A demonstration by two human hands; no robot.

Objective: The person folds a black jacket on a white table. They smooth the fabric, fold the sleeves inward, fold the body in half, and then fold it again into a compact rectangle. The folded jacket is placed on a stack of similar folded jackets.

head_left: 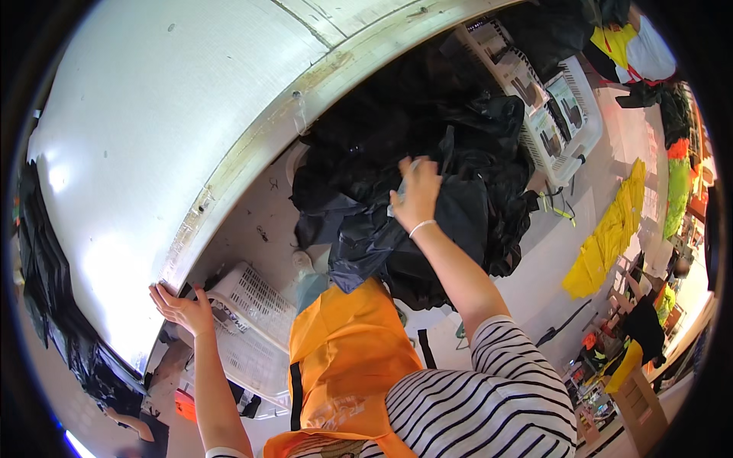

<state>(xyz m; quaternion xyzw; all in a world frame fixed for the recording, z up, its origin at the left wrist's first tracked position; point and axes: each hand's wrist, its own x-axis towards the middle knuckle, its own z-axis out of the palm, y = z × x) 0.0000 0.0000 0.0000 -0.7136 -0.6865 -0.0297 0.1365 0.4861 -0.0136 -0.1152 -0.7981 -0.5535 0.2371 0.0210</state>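
My left hand [183, 309] rests on the corner of a white table [191, 99], fingers stretched out and thumb apart. To the right, my right hand [418, 195] is over a large heap of black garments [466, 206], its fingers curled and slightly blurred. A small pale grey thing shows at its palm and between its fingers; its kind cannot be made out. The heap lies low beside the table edge, its folds spilling toward my orange apron [343, 351]. A white bracelet is on my right wrist.
White plastic baskets [565, 114] stand beyond the heap at upper right; another white basket [252, 298] is below the table by my left arm. Yellow cloth [611, 233] lies at right. Black garments [53, 282] line the table's left side. People work at lower left and right.
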